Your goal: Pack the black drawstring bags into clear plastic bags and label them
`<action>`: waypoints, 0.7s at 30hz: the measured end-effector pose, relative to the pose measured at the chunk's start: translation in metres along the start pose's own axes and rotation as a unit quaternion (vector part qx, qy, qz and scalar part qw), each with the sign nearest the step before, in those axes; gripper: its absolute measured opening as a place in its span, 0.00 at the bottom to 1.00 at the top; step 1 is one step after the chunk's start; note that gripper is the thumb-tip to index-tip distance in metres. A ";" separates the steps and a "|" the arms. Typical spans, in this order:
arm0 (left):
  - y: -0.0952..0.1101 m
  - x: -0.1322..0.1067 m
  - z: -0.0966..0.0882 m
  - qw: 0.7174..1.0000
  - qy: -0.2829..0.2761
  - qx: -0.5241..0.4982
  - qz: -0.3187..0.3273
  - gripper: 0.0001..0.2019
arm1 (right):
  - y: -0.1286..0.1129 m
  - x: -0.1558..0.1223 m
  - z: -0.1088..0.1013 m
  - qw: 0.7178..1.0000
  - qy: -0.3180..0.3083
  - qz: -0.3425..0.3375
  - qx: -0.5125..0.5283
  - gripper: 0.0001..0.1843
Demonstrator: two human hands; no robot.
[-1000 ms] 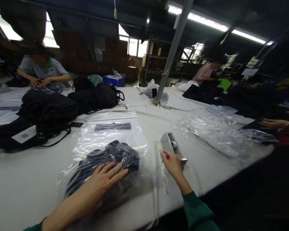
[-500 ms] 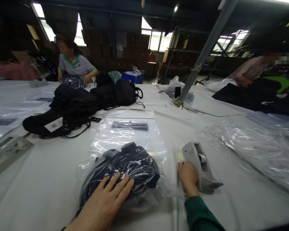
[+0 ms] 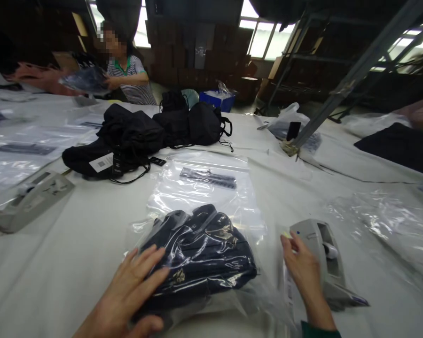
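A clear plastic bag (image 3: 229, 305) with a bundled dark navy fabric item (image 3: 204, 253) inside lies in front of me. My left hand (image 3: 137, 281) rests on its left side, fingers spread. To the right, my right hand (image 3: 301, 260) is beside a grey tape dispenser (image 3: 310, 234), thumb and fingers pinched together. A small yellow patch (image 3: 286, 234) shows at those fingertips; what they hold, if anything, is unclear. Beyond the filled bag, a flat clear bag with a printed dark panel (image 3: 208, 178) lies on the white table (image 3: 102, 234).
Black drawstring bags (image 3: 130, 134) with tags lie at the back left. Another tape dispenser (image 3: 33, 199) stands at left. Loose clear plastic (image 3: 391, 234) covers the right side. A slanted metal post (image 3: 352, 80) rises at back right. A person (image 3: 132, 80) works across the table.
The view has shifted, with most things now further right. My left hand has slid to the bag's left side. The person opposite has lifted a bagged dark item leftward.
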State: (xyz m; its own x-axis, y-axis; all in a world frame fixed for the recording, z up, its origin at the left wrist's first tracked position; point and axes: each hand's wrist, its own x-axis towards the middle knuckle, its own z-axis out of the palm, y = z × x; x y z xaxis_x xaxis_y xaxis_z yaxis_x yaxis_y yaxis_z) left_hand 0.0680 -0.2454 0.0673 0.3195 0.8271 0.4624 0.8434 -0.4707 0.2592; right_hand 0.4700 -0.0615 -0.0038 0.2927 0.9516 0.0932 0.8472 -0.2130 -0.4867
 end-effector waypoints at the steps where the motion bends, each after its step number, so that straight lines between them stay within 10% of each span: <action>1: -0.003 -0.004 -0.004 0.999 0.001 -0.012 -0.036 0.34 | -0.011 -0.006 -0.012 0.997 -0.002 -0.046 0.056 0.30; 5: -0.004 -0.022 0.007 0.996 -0.027 -0.006 -0.084 0.40 | -0.055 -0.041 -0.037 0.902 -0.115 -0.378 0.172 0.31; 8: -0.004 -0.023 0.026 0.997 -0.054 0.033 -0.035 0.32 | -0.063 -0.062 -0.022 0.842 -0.175 -0.477 0.178 0.26; 17: -0.045 -0.003 0.040 0.988 -0.134 -0.051 0.050 0.29 | -0.013 -0.093 0.006 0.901 -0.129 -0.333 0.246 0.26; 21: -0.074 -0.021 0.072 0.988 -0.088 -0.098 0.078 0.25 | 0.020 -0.068 0.006 0.984 -0.049 -0.031 0.166 0.35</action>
State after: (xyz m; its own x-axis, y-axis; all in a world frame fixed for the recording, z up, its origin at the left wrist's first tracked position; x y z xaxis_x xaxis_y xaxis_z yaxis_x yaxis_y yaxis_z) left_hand 0.0304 -0.2056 -0.0230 0.5238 0.7719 0.3602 0.6838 -0.6332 0.3626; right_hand 0.4641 -0.1294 -0.0253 0.1884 0.9805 0.0554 0.6659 -0.0861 -0.7411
